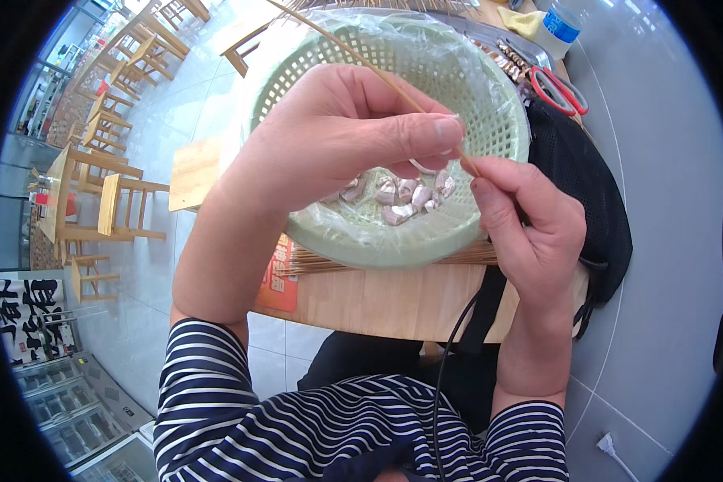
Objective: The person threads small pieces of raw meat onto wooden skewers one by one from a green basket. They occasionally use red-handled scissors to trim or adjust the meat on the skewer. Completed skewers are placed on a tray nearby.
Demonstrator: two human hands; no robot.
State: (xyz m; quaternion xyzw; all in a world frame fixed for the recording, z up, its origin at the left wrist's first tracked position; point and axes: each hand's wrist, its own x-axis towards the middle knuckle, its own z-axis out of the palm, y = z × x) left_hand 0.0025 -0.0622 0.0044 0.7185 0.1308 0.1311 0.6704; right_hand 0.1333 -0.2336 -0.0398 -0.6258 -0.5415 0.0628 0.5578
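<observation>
My left hand [367, 126] grips a thin bamboo skewer [337, 42] between thumb and fingers. A bit of something whitish shows at the thumb tip, mostly hidden by the fingers. At the skewer's lower end, my right hand [527, 223] pinches it between thumb and forefinger. Both hands are above a pale green plastic basket [391, 253] lined with clear plastic film [397, 36]. Several pinkish-white meat pieces [406, 196] lie in the bottom of the basket, partly covered by my left hand.
Bamboo skewers [319, 260] lie under the basket's near rim on the wooden table [385, 298]. To the right are red-handled scissors [557, 90], a black mesh bag [584, 181], loaded skewers [506, 63] on a metal tray, and a plastic bottle [560, 27]. A black cable [449, 355] hangs over the near edge.
</observation>
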